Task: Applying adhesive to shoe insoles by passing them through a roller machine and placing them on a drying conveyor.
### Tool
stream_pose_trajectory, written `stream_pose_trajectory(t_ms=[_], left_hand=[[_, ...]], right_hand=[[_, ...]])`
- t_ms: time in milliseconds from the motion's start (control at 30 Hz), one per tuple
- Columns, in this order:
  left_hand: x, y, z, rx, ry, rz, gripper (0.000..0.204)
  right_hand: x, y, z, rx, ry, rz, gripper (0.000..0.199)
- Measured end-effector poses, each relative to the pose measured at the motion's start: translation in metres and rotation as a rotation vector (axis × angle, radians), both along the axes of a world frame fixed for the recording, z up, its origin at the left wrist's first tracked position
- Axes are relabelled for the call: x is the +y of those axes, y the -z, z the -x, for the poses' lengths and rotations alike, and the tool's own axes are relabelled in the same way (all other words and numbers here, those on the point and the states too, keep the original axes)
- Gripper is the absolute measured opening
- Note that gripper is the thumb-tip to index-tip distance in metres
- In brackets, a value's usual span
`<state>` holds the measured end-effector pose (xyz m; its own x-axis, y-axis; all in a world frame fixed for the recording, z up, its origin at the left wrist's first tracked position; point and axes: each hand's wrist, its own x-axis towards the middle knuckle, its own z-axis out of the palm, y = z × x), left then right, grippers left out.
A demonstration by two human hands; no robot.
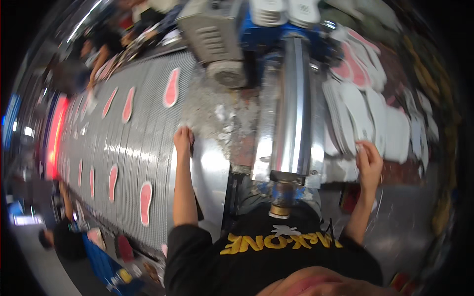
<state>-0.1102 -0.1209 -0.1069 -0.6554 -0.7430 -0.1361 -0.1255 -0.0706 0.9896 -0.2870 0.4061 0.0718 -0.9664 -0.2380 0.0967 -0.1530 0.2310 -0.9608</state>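
My left hand (183,141) is closed at the right-hand edge of a metal mesh conveyor belt (140,160); whatever is in its fingers, if anything, is hidden. Pink insoles with white rims lie spread along the belt, one insole (171,89) farther off and another insole (145,203) nearer me. On the right, my right hand (369,162) pinches with bent fingers at the near end of a white insole (356,111) in a row of stacked ones. Between my hands stands a machine with a long shiny metal roller (295,108).
A grey motor housing (210,32) stands beyond the belt's right side. White stacks (269,12) sit on the blue machine part behind the roller. Pink-and-white pieces (353,66) lie at the far right. A red-glowing unit (57,138) spans the belt's left end. Other people work along both belt sides.
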Motion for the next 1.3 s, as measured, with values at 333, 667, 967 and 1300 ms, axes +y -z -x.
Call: stream_pose_trajectory(t_ms=[333,667,967,1300], left_hand=[[0.066,0.007,-0.003,-0.309,-0.226,0.833,0.024],[0.069,0.005,-0.002,-0.344,-0.215,0.895,0.016],[0.073,0.000,0.000,-0.366,-0.204,0.908,0.015],[0.048,-0.008,-0.001,-0.192,-0.138,0.400,0.016]], right_hand=[[-0.013,-0.026,0.035,0.400,0.099,-0.741,0.032],[0.006,-0.001,0.053,0.243,0.223,-1.023,0.044],[0.013,0.005,0.063,0.382,0.224,-0.714,0.032],[0.061,-0.036,0.090,0.172,0.534,0.489,0.018]])
